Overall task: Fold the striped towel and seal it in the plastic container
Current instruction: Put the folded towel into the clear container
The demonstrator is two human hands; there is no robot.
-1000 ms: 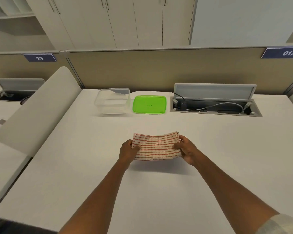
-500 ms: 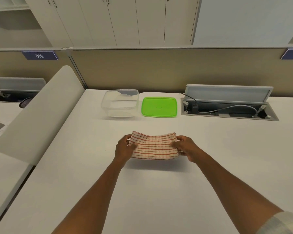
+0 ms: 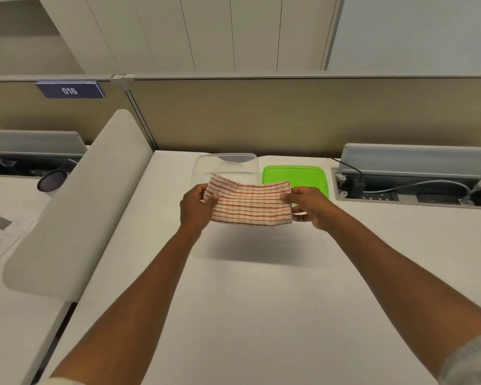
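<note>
A folded white towel with red stripes (image 3: pixel 250 202) hangs in the air above the white desk (image 3: pixel 261 315), casting a shadow below it. My left hand (image 3: pixel 196 205) grips its left end and my right hand (image 3: pixel 308 204) grips its right end. Behind the towel stands the clear plastic container (image 3: pixel 226 163), open and partly hidden by the cloth. The green lid (image 3: pixel 300 176) lies flat to the container's right, its near edge covered by my right hand.
An open cable tray (image 3: pixel 411 187) with wires sits at the back right. A padded white divider (image 3: pixel 75 207) borders the desk's left side; beyond it lie a paper sheet (image 3: pixel 0 232) and a dark round object (image 3: pixel 52 180). A beige partition (image 3: pixel 289 115) closes the back.
Both hands have lifted the folded towel off the desk and carried it away from me toward the container, which it now partly covers.
</note>
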